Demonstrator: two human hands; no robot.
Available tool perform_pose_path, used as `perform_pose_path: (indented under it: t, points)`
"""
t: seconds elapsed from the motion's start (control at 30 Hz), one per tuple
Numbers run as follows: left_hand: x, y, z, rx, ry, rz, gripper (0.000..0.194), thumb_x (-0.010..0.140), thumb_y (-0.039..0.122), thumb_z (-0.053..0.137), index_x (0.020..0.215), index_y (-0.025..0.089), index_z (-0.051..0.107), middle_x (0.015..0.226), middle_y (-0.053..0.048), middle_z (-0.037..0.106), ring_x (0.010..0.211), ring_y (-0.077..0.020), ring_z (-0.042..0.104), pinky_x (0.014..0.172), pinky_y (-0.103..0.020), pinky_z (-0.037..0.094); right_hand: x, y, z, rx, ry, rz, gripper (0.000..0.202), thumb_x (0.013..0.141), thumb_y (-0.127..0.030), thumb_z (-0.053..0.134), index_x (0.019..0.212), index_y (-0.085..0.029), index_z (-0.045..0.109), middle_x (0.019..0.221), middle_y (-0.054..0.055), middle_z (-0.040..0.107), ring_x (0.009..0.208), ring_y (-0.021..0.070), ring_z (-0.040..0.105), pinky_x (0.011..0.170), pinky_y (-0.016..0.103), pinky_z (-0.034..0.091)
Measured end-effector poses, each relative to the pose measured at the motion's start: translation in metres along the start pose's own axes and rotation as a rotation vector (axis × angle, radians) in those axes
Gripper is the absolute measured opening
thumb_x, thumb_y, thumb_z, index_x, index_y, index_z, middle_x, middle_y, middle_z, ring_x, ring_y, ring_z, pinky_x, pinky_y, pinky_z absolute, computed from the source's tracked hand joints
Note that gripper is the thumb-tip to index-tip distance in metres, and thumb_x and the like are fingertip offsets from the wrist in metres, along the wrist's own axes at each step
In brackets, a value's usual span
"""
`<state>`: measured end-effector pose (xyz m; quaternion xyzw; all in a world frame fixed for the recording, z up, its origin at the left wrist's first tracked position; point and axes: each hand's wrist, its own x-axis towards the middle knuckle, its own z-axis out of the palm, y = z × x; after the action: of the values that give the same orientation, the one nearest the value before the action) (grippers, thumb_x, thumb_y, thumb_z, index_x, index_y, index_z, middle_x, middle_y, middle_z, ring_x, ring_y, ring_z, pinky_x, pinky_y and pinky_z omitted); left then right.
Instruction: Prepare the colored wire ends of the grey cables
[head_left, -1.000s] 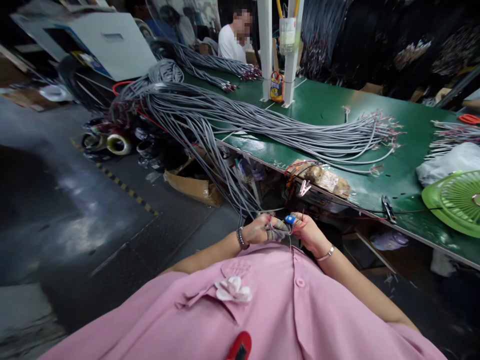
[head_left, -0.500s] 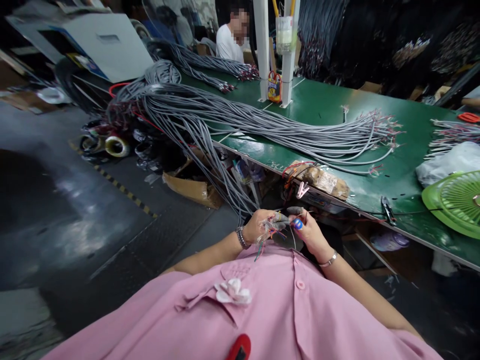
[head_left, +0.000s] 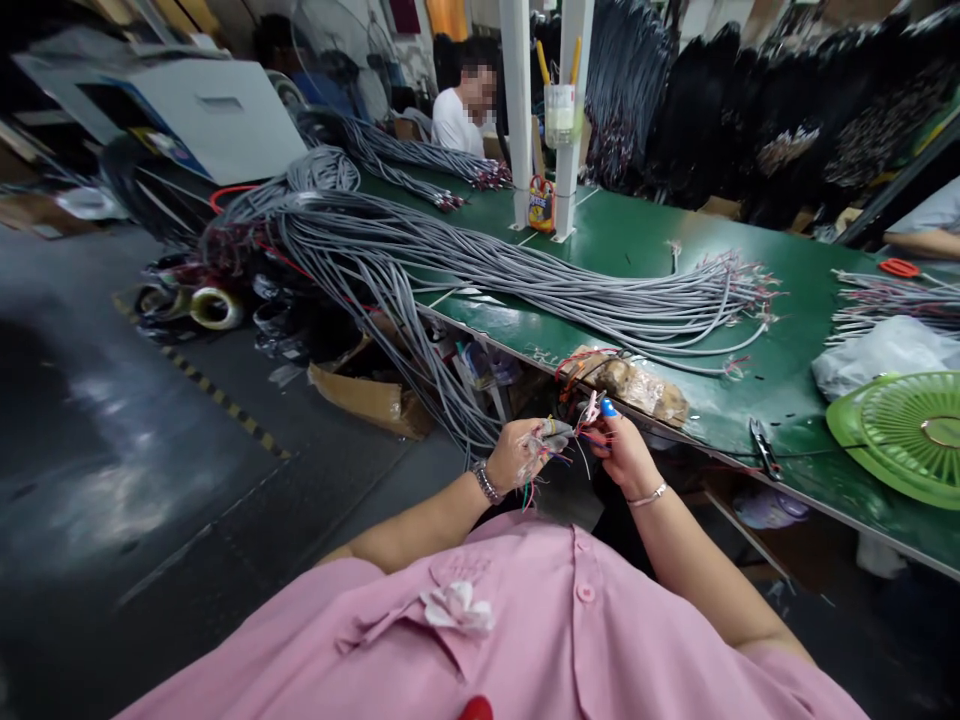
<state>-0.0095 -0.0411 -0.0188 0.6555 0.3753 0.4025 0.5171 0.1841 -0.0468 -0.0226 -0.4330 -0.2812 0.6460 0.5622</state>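
My left hand (head_left: 514,458) is closed around the ends of several grey cables (head_left: 469,435), whose loose, thin coloured wires (head_left: 531,490) fan out below the fingers. Grey coverings show on its fingertips. Just to the right, my right hand (head_left: 628,458) is closed, with its fingertips at the red and blue wires (head_left: 595,438) sticking out from the left hand. Its thumb wears a blue wrap (head_left: 608,408). A pink clothes peg (head_left: 592,407) is behind the right fingertips, by the table edge. The exact pinch point is partly hidden.
A long bundle of grey cables (head_left: 540,265) lies along the green table (head_left: 630,220). A taped block (head_left: 634,385), nippers (head_left: 765,448) and a green basket (head_left: 900,430) line its near edge. Behind a white post (head_left: 516,120) sits a person (head_left: 454,125). A cardboard box (head_left: 367,395) stands below.
My right hand has drawn up and slightly away from the left, widening the gap between them. The left hand keeps its hold on the cables. The whole view has shifted slightly.
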Motion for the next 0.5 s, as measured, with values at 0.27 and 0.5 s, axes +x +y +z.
perform_pose_path:
  t: [0.27, 0.5]
  points:
    - [0.016, -0.019, 0.002, 0.139, -0.032, 0.102, 0.026, 0.086, 0.034, 0.065, 0.104, 0.018, 0.074, 0.103, -0.012, 0.074, 0.094, -0.0239, 0.068, 0.085, -0.035, 0.055, 0.012, 0.011, 0.005, 0.025, 0.099, -0.056, 0.048, 0.073, -0.066, 0.071, 0.072, -0.019, 0.061, 0.058, -0.001, 0.054, 0.044, 0.0075, 0.034, 0.038, 0.022, 0.017]
    - [0.018, -0.009, 0.006, 0.251, -0.022, 0.154, 0.018, 0.082, 0.025, 0.066, 0.095, 0.018, 0.076, 0.090, -0.010, 0.073, 0.087, -0.0231, 0.067, 0.082, -0.031, 0.051, 0.016, 0.006, 0.011, 0.212, 0.085, 0.066, 0.046, 0.066, -0.061, 0.080, 0.079, -0.020, 0.066, 0.062, -0.002, 0.061, 0.043, 0.0074, 0.036, 0.039, 0.022, 0.024]
